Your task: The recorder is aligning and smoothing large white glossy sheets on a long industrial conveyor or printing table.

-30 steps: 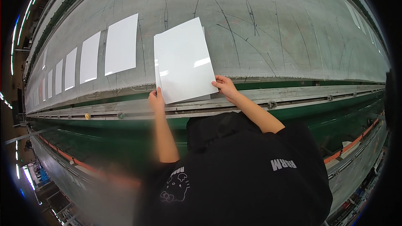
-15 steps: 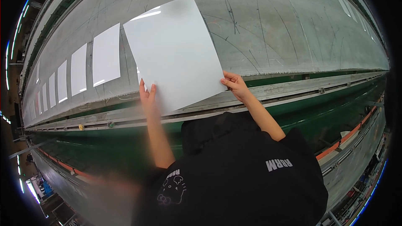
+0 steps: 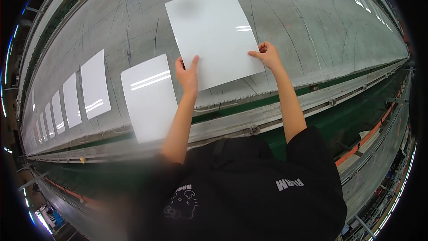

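A white glossy sheet (image 3: 213, 31) is held at a slight tilt over the long grey, scored work surface (image 3: 303, 40). My left hand (image 3: 187, 73) grips its lower left edge, thumb on top and fingers curled at the side. At the lower right edge, my right hand (image 3: 267, 56) pinches it between thumb and fingers. Just left of my left forearm lies another white sheet or small stack (image 3: 147, 100), near the front edge of the surface.
A row of several white sheets (image 3: 93, 87) runs off to the left, with more (image 3: 363, 2) at the far right. A metal rail (image 3: 325, 105) and green channel (image 3: 330, 122) border the near edge, with an orange strip (image 3: 345, 155) below on the right.
The held sheet and both my hands have moved up and to the right. The sheet or stack that was beneath it now lies uncovered at their lower left.
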Motion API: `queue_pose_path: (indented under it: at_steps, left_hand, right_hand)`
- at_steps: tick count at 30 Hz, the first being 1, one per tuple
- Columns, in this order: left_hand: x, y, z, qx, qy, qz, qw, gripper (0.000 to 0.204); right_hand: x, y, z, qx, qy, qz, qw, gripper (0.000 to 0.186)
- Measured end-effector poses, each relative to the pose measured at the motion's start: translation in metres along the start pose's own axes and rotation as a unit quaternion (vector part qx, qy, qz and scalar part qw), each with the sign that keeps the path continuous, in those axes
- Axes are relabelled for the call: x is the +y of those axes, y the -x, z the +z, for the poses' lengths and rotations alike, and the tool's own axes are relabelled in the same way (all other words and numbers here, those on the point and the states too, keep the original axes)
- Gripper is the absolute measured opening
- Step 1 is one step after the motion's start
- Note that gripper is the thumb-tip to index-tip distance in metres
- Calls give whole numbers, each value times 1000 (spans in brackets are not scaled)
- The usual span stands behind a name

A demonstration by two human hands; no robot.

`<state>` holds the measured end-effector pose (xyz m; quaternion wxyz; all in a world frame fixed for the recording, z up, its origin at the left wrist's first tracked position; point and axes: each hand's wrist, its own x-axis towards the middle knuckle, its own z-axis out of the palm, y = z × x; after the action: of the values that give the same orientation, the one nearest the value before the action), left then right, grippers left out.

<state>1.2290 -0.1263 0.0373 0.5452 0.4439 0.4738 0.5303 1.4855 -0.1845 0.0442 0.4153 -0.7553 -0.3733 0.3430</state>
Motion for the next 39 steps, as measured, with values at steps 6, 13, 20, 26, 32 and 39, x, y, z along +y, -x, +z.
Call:
queue_pose_path:
  at_steps: [6,13,20,26,32,39]
  left_hand:
    - [-53,-35,21,-97,-410,17,907,94]
    - [-78,-48,18,-83,-558,68,823,97]
    - [-82,-47,16,-79,-521,115,842,96]
    - [-82,-46,16,-96,-524,122,837,95]
    - [-81,-42,15,-104,-514,153,838,91]
    - [-82,-43,17,-117,-488,168,848,88]
  right_hand:
    - [37,-53,9,58,224,-21,973,46]
    - [30,-76,11,-57,399,70,912,42]
    - [24,-84,13,-102,432,116,889,44]
    - [25,-85,10,-122,452,104,877,49]
    - [36,-79,4,-91,438,65,892,50]
    - [73,-48,-15,88,214,-177,956,49]
